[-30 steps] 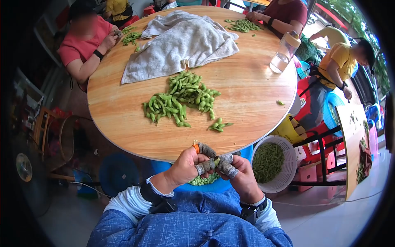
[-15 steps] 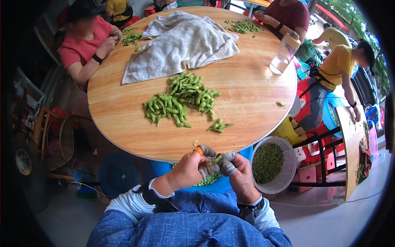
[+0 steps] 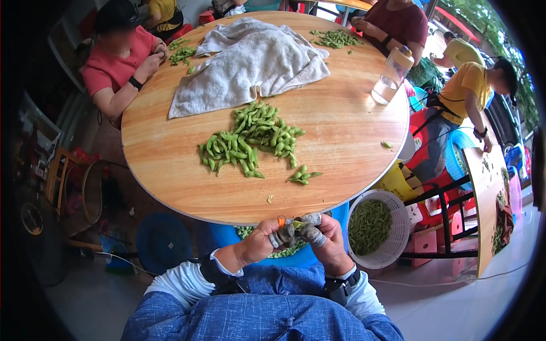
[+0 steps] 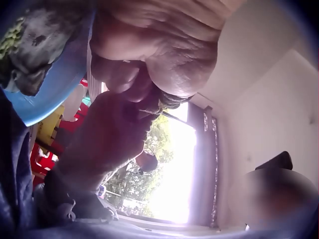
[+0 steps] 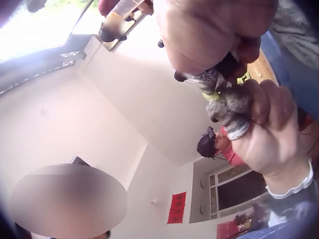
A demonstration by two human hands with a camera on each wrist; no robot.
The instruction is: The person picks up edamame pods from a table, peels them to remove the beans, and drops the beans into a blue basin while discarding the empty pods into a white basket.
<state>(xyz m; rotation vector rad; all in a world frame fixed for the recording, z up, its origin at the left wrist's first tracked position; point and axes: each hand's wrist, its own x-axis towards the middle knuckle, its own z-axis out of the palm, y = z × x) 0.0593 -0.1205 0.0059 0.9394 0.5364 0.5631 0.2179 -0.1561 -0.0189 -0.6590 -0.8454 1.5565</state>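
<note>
Just off the near table edge, my two hands meet over a blue basin [image 3: 343, 212]. Grey cloth-like wraps cover several fingertips on both, and an orange band circles a finger of the left. A green soybean pod [image 3: 297, 224] is between them; the right wrist view shows a bit of the pod [image 5: 212, 96] among the wrapped fingers. My left hand [image 3: 257, 241] pinches it from one side, my right hand [image 3: 334, 241] from the other. Shelled green beans [image 3: 288, 250] lie in the basin, partly hidden by the hands.
A heap of pods [image 3: 250, 139] lies on the round wooden table [image 3: 341, 153], with a small cluster of pods [image 3: 304, 175] nearer me. Behind it spreads a grey towel [image 3: 250, 68]. A water bottle [image 3: 392, 77] stands right. Beside my right hand is a white pod-filled basket [image 3: 400, 227].
My hands have shifted slightly and turned against each other around the pod, the left moving a little right. The pile on the table looks the same.
</note>
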